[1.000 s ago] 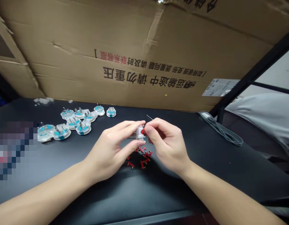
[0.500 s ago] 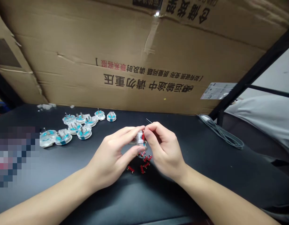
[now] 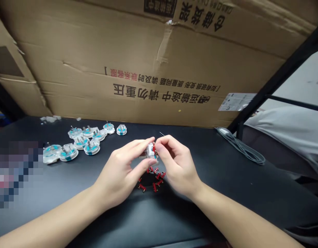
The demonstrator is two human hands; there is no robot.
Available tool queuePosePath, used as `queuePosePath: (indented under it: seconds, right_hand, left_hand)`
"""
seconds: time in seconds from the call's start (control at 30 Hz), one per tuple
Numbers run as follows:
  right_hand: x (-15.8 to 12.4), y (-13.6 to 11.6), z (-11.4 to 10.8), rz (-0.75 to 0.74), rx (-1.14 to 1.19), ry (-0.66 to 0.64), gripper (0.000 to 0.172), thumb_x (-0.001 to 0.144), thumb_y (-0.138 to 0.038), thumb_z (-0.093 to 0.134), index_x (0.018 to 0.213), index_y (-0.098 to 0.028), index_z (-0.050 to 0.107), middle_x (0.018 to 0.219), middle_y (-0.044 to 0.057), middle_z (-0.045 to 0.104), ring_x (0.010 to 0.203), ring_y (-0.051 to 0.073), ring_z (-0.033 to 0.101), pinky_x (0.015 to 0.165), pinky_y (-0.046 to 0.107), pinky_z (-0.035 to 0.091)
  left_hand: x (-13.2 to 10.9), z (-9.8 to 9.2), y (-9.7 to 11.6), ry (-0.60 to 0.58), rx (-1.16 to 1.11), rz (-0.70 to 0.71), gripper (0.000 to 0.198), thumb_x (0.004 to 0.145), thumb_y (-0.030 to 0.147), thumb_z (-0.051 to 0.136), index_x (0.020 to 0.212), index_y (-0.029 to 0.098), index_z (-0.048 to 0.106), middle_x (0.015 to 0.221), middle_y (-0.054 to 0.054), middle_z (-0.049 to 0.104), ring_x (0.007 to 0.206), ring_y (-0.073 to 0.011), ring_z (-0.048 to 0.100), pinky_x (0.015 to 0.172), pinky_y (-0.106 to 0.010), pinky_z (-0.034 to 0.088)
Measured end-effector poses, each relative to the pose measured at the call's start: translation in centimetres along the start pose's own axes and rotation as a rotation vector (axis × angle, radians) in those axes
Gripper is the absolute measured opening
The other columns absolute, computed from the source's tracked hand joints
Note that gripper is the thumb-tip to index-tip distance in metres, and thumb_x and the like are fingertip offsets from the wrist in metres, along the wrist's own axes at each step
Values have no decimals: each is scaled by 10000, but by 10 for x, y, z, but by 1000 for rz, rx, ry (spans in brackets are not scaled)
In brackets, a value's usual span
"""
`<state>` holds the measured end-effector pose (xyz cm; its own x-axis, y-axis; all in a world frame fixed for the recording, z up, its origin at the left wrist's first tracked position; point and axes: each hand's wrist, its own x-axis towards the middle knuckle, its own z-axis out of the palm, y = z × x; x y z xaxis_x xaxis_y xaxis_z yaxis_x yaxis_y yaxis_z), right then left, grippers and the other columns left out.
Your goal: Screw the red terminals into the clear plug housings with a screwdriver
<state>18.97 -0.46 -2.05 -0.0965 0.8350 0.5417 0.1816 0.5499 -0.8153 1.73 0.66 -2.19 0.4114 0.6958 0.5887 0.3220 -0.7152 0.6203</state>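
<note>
In the head view, my left hand grips a clear plastic plug between thumb and fingers, tilted so one side faces right. A small red part sits at that side, against the fingertips of my right hand, which are pinched closed. Above the right fingers pokes a thin metal rod; its other end is hidden in the hand. On the table under both hands lie several small red parts with metal ends.
Several clear plugs with blue insides and upright metal pins stand at the left. Small clear pieces lie behind them. A coiled grey cable rests at the right. A cardboard sheet closes off the back of the black table.
The whole view has shifted slightly. Both hands hold nearly the same pose, with the plug and red part still between them. More of the loose red parts show beneath the hands.
</note>
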Motion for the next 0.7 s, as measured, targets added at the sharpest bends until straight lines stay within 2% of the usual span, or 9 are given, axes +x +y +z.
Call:
queuePosePath:
  seconds: [0.17,0.3,0.53,0.7]
  right_hand:
    - [1,-2,-1,69,85,1,96,945,-258,601,882,-195,637,807,-12,678,706,109,628,668,224,518]
    - [2,-3,-2,76,140,18,49,907,-239,655,890,-200,678,832,-5,715,740,118,668,689,223,544]
    - [1,-3,-5,25,35,43,84,910,-244,649,866,-193,701,811,-2,730,712,116,666,666,220,537]
    - [1,-3,-5,-7,-24,52,108,913,-251,638,842,-188,690,788,-1,709,688,118,642,647,234,522]
  left_hand:
    - [3,-2,0,-30,-31,-24,351,961,320,600,1288,204,658,1237,-69,712,1124,-199,674,962,-286,548]
    - [5,-4,1,-31,-49,-12,319,957,326,603,1233,191,690,1251,-89,710,1126,-216,674,982,-311,541]
    - [2,-6,1,-64,1,59,355,961,291,599,1303,213,656,1300,-82,689,1142,-216,666,998,-307,534]
    - [1,-6,1,-38,26,75,345,956,276,610,1287,197,663,1281,-81,698,1141,-205,668,992,-288,537]
